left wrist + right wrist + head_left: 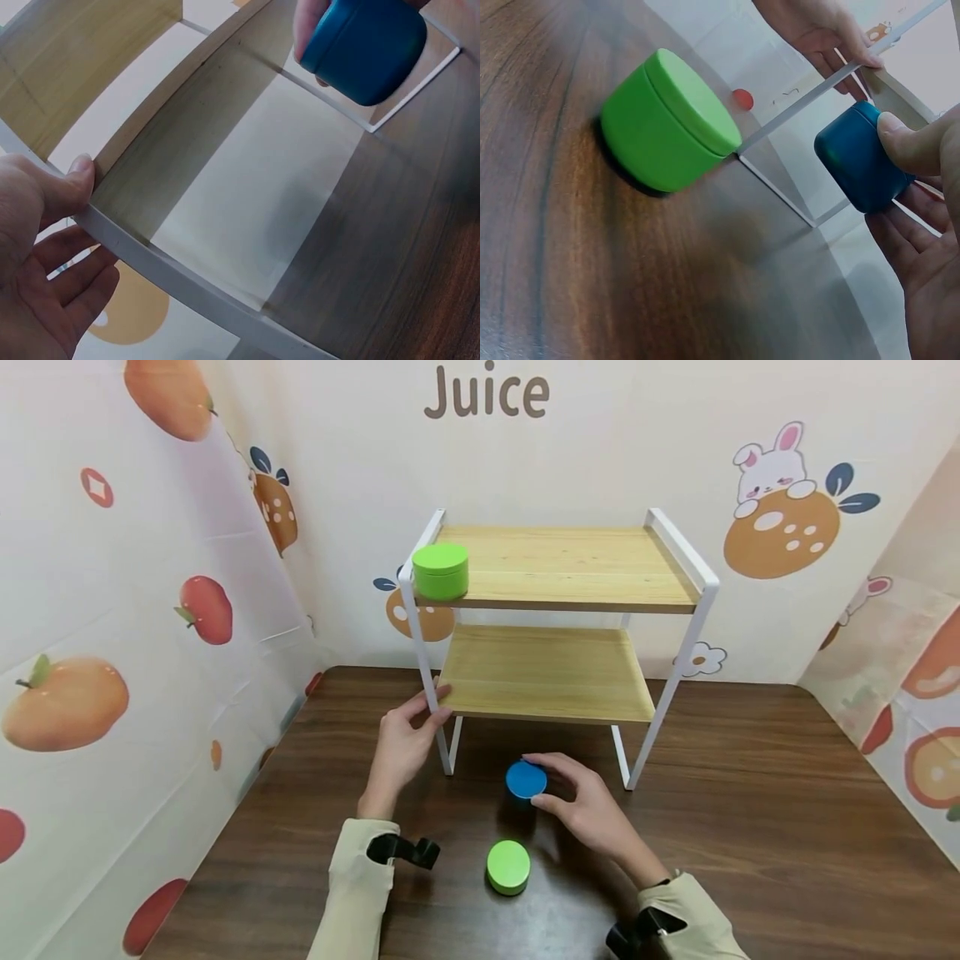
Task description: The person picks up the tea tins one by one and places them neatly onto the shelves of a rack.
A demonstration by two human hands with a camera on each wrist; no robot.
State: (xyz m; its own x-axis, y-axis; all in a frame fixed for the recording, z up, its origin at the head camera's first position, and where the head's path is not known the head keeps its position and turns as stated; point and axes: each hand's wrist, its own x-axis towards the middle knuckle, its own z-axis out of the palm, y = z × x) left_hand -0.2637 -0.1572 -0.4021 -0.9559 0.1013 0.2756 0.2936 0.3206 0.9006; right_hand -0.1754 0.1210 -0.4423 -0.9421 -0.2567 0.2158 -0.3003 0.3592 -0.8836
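Between thumb and fingers, my right hand [588, 802] holds a small round blue tin [526, 780] by its sides. The right wrist view shows this blue tin [864, 157] raised off the table. My left hand [405, 739] grips the white left leg of a two-tier shelf rack [551, 672] at the lower board's front corner. In the left wrist view, the thumb of the left hand [45, 240] presses on that corner, with the other fingers behind the frame. A green tin [508, 867] stands on the table, nearer me than the blue one.
Another, larger-looking green tin [441, 572] sits on the upper board's front left corner. The rack has white metal legs and stands on a dark wooden table [757, 827]. Fruit-printed cloth [315, 468] hangs behind and at both sides.
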